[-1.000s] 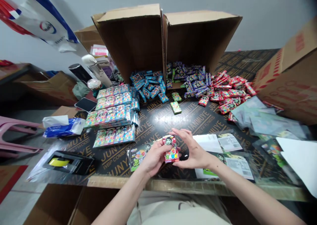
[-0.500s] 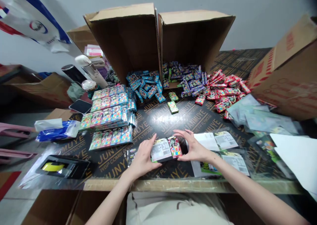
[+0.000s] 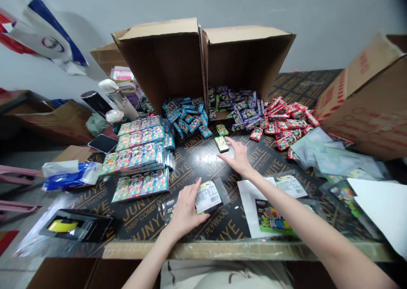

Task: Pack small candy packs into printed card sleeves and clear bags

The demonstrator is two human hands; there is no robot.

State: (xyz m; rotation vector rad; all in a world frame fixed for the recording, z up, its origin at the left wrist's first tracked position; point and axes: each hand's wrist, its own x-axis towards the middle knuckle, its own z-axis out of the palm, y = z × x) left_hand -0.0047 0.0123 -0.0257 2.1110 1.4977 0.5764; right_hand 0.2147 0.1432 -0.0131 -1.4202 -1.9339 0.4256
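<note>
My left hand holds a clear plastic bag down on the table, thumb and fingers around its near and far sides. A white label with black print and a barcode shows on top; the rest is under my palm. My right hand reaches over the table with thumb and index finger apart. Its fingertips are beside a small green box, and whether they touch it I cannot tell. Another green box lies just behind.
Blue boxes, purple boxes and red boxes lie in heaps by two cartons. Filled packs are stacked at left, near a tape dispenser. Clear bags and white paper lie at right.
My right hand has left the bag's mouth and moved forward to the green boxes. The red box at the bag's end is out of sight. My left hand stays on the bag.
</note>
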